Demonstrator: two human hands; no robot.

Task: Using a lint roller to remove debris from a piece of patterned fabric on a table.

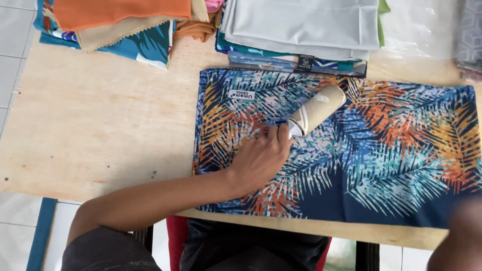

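Observation:
A folded cloth (391, 150) printed with palm leaves in blue, orange and teal lies flat on the wooden table (100, 125), a small white label near its top left corner. On it rests a brown cardboard roll (319, 108), lying at a slant. My left hand (260, 159) reaches in from the lower left and lies on the cloth, thumb and fingertips closed on the near end of the roll. My right hand (459, 236) is only a dark blur at the bottom right corner, at the cloth's near edge; its fingers cannot be made out.
Stacks of folded fabric line the far edge: orange, beige and teal pieces (115, 22) at the left, grey and blue ones (301, 30) in the middle. Clear plastic wrap (422, 30) lies at the far right. White floor tiles (12, 60) show past the left edge.

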